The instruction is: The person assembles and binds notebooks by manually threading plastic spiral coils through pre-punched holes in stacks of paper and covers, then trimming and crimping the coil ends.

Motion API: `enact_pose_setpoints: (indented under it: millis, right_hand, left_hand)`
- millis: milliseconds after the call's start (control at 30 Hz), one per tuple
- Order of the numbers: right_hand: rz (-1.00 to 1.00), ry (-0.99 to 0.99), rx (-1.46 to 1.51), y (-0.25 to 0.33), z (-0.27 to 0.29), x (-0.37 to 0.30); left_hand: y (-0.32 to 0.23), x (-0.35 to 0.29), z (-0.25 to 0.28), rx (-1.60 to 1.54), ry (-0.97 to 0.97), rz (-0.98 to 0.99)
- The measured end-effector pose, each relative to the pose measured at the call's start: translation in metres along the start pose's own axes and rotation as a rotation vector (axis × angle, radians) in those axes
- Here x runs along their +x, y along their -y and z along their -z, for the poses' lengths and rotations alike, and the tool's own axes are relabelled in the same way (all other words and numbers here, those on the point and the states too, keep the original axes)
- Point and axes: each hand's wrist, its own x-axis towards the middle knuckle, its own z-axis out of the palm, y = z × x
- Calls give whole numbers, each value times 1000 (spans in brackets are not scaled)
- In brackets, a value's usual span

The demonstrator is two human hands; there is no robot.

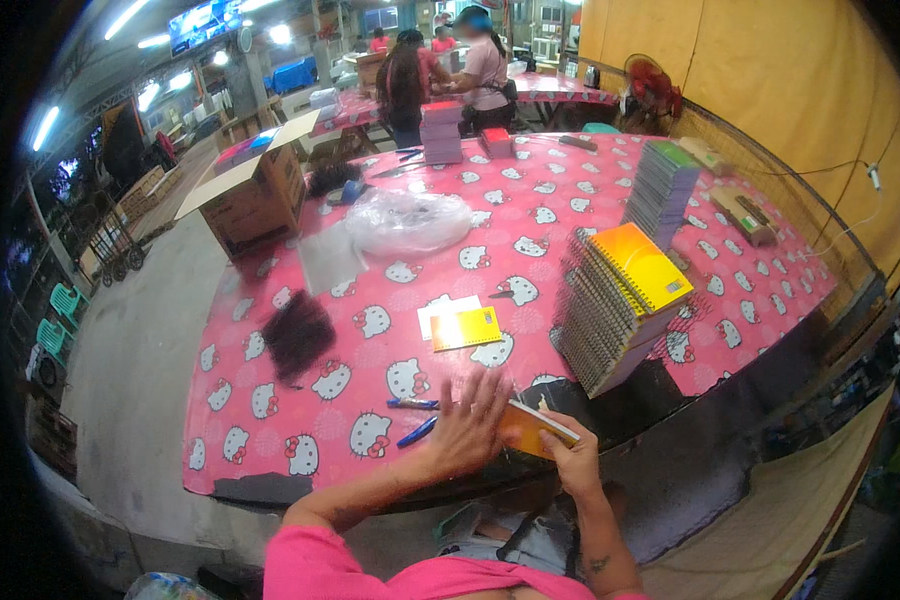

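At the near edge of the table, my right hand [574, 456] grips a small notebook [526, 428] with an orange-yellow cover, thumb on top. My left hand [467, 432] has its fingers stretched out and spread, close against the notebook's left side; whether it presses on it I cannot tell. Two blue pens [417, 432] lie just left of my left hand. Beyond the hands, a yellow spiral notebook [478, 333] rests on the table, partly over a white sheet [440, 312]. To the right rises a tall stack of yellow spiral notebooks [620, 310].
A pink cartoon-print cover [370, 365] spans the table. Black binding coils [298, 338] lie left, with a clear plastic bag [410, 222] and an open cardboard box [255, 205] beyond. Farther stacks [662, 190] stand at the back. Two people [482, 75] work past the table.
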Motion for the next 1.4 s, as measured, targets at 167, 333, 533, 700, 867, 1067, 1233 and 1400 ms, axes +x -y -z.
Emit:
enact_pose_setpoints:
  millis: [167,333,533,700,867,1067,1233,1400]
  right_hand:
    - [-19,-53,71,17,3,-3]
    - [11,22,2,5,-2,0]
    - [27,27,27,4,6,6]
    - [-21,53,110,18,-4,3]
    - [76,153,-71,11,-9,2]
    - [57,98,5,18,-6,3]
    - [-15,156,124,3,-7,7]
    - [44,131,44,-26,8,15]
  left_hand:
    - [-11,-10,-5,-175,44,-156]
    - [5,40,20,105,-75,0]
    - [-12,10,1,-38,64,-159]
    - [-11,11,9,-125,27,-206]
    - [-3,32,14,-36,-161,-76]
    - [-19,3,7,-316,-59,-222]
    - [-12,34,21,-180,-38,-201]
    - [-28,12,-6,-216,59,-201]
